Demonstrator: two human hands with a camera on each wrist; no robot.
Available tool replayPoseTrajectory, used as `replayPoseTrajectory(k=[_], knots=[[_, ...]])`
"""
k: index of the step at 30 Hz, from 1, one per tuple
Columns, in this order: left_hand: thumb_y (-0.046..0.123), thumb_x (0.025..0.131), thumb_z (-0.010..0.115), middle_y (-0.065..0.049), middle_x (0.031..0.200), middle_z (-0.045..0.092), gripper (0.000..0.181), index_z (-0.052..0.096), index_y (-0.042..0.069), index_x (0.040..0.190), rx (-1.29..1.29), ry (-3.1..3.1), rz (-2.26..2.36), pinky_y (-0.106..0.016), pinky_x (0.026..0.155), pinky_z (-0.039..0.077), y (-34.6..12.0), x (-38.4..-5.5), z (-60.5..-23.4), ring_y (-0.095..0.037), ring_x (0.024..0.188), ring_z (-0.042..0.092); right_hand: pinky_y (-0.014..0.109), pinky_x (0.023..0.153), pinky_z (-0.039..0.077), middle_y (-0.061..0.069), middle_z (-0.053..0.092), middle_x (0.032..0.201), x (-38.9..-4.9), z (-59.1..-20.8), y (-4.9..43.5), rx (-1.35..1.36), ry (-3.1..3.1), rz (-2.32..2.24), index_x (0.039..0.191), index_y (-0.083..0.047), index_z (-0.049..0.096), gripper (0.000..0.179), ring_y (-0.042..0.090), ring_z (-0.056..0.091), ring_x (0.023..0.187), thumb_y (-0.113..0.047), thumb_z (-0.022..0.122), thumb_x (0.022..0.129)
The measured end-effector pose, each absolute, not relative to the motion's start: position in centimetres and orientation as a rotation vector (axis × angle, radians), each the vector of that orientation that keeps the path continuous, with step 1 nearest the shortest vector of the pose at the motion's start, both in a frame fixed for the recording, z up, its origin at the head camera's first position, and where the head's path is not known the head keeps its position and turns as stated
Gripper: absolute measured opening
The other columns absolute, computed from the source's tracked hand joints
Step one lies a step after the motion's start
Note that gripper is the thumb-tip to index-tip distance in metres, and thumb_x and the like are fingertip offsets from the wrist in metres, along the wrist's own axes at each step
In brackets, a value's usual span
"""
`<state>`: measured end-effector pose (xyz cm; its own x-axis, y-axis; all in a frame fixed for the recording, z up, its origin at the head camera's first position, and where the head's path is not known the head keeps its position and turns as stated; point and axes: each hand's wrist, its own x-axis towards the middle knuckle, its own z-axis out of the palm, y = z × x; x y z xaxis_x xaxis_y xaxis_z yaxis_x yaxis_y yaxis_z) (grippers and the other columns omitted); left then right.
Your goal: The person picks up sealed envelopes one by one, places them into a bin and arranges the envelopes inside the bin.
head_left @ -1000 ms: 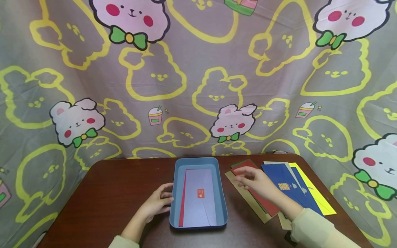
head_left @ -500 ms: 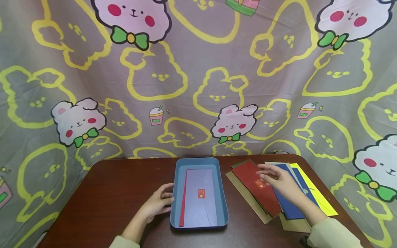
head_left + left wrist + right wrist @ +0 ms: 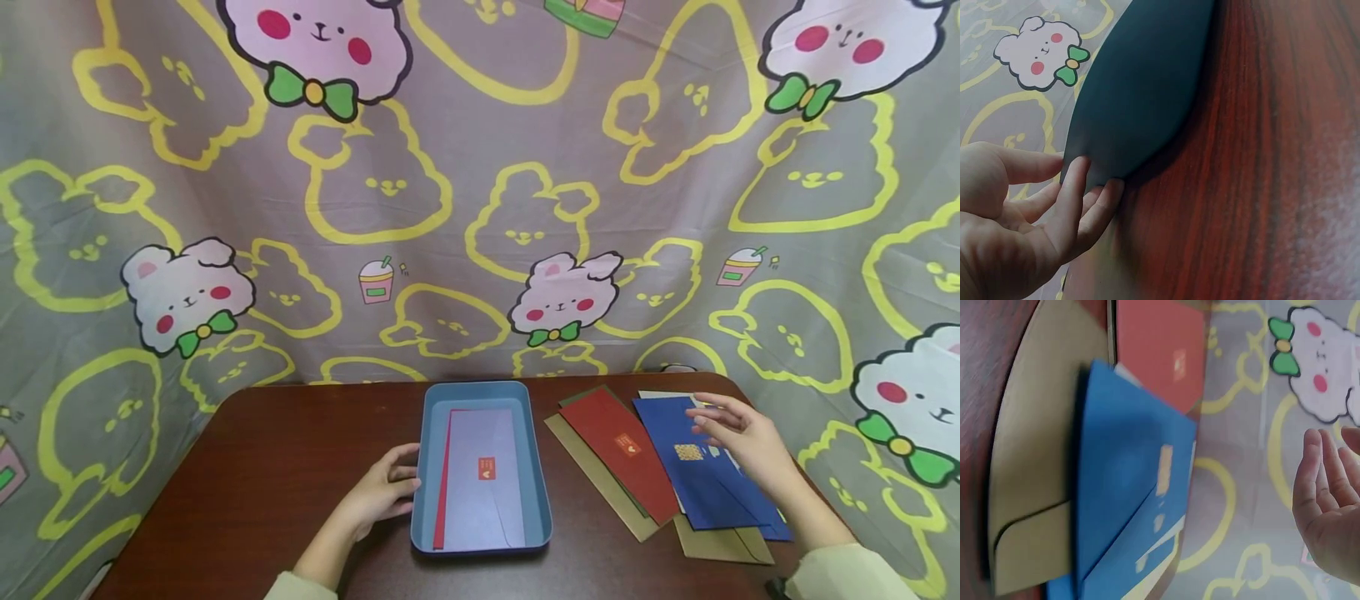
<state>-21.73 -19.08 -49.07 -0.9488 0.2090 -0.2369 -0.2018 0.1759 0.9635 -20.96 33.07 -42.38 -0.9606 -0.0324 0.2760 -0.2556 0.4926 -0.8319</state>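
A shallow blue tray (image 3: 543, 483) stands mid-table, holding a pale lavender envelope (image 3: 491, 512) with a red label. A red strip (image 3: 443, 508) shows along that envelope's left edge. My left hand (image 3: 378, 493) rests its loosely bent fingertips against the tray's left side; the left wrist view has them at the dark tray wall (image 3: 1141, 87). My right hand (image 3: 742, 437), fingers loose and holding nothing, hovers above the right-hand stack, overlapping a blue envelope (image 3: 701, 483) in the head view. Left of it lies a red envelope (image 3: 611, 433) over a kraft one (image 3: 600, 479).
Another kraft envelope (image 3: 723, 546) sticks out below the blue ones. Pale yellow edges (image 3: 1157, 575) show beside the blue in the right wrist view. The brown wooden table (image 3: 300, 450) meets a cartoon-patterned curtain (image 3: 450, 208) at its back edge.
My right hand has moved right, from over the red envelope to over the blue stack, uncovering the red envelope's label. The left hand and the tray have stayed put.
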Motion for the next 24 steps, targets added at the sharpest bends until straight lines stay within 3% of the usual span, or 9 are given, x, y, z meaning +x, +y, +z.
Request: replayPoseTrajectory(k=[3, 6, 10, 13, 17, 20, 24], knots=[[0.0, 0.101, 0.061, -0.027, 0.13, 0.059, 0.056, 0.038, 0.001, 0.151, 0.017, 2.138, 1.834, -0.044, 0.078, 0.059, -19.1, -21.7, -49.0, -0.029, 0.101, 0.066, 0.019, 0.071, 0.054, -0.023, 0.07, 0.104, -20.9, -43.1, 33.9, 0.181, -2.525, 1.436, 0.135, 0.0, 0.057, 0.035, -0.002, 0.068, 0.089, -0.011, 0.064, 0.103], [0.001, 0.101, 0.061, -0.028, 0.13, 0.058, 0.056, 0.037, 0.0, 0.152, 0.021, 2.134, 1.836, -0.045, 0.079, 0.059, -19.1, -21.6, -49.0, -0.029, 0.102, 0.066, 0.021, 0.069, 0.055, -0.018, 0.072, 0.102, -20.9, -43.9, 34.6, 0.116, -2.566, 1.399, 0.134, 0.005, 0.056, 0.037, -0.003, 0.068, 0.087, -0.012, 0.065, 0.102], [0.001, 0.101, 0.061, -0.028, 0.13, 0.059, 0.056, 0.037, 0.0, 0.151, 0.018, 2.136, 1.835, -0.046, 0.08, 0.059, -19.0, -21.6, -49.0, -0.029, 0.102, 0.066, 0.025, 0.069, 0.056, 0.013, 0.075, 0.11, -20.9, -45.1, 35.5, 0.038, -2.676, 1.317, 0.139, 0.01, 0.051, 0.048, -0.006, 0.064, 0.085, -0.018, 0.066, 0.103], [0.001, 0.1, 0.061, -0.027, 0.129, 0.059, 0.056, 0.037, 0.0, 0.151, 0.012, 2.136, 1.833, -0.047, 0.08, 0.059, -19.0, -21.6, -48.9, -0.03, 0.102, 0.066, 0.026, 0.069, 0.056, 0.027, 0.069, 0.117, -20.9, -45.8, 36.1, -0.004, -2.755, 1.248, 0.14, 0.012, 0.05, 0.052, -0.005, 0.063, 0.085, -0.019, 0.066, 0.102], [0.0, 0.1, 0.061, -0.027, 0.13, 0.059, 0.057, 0.037, 0.0, 0.152, 0.01, 2.134, 1.835, -0.047, 0.08, 0.059, -19.0, -21.6, -48.9, -0.03, 0.103, 0.066, 0.028, 0.068, 0.055, 0.028, 0.069, 0.115, -21.1, -46.7, 36.8, -0.014, -2.818, 1.068, 0.135, 0.013, 0.055, 0.05, 0.021, 0.07, 0.093, -0.017, 0.071, 0.098], [0.0, 0.1, 0.061, -0.028, 0.13, 0.058, 0.057, 0.037, 0.0, 0.152, 0.01, 2.133, 1.834, -0.047, 0.08, 0.059, -19.0, -21.7, -49.0, -0.03, 0.103, 0.066, 0.04, 0.072, 0.057, 0.03, 0.067, 0.113, -21.3, -47.1, 37.3, -0.023, -2.861, 0.926, 0.13, 0.013, 0.059, 0.05, 0.044, 0.067, 0.098, -0.019, 0.075, 0.095], [0.0, 0.101, 0.061, -0.027, 0.13, 0.058, 0.057, 0.037, 0.001, 0.152, 0.005, 2.136, 1.831, -0.047, 0.08, 0.059, -18.9, -21.7, -49.0, -0.03, 0.103, 0.066, 0.058, 0.078, 0.053, 0.036, 0.064, 0.109, -21.5, -47.5, 37.8, -0.045, -2.96, 0.806, 0.126, 0.016, 0.058, 0.058, 0.052, 0.063, 0.099, -0.024, 0.079, 0.091]])
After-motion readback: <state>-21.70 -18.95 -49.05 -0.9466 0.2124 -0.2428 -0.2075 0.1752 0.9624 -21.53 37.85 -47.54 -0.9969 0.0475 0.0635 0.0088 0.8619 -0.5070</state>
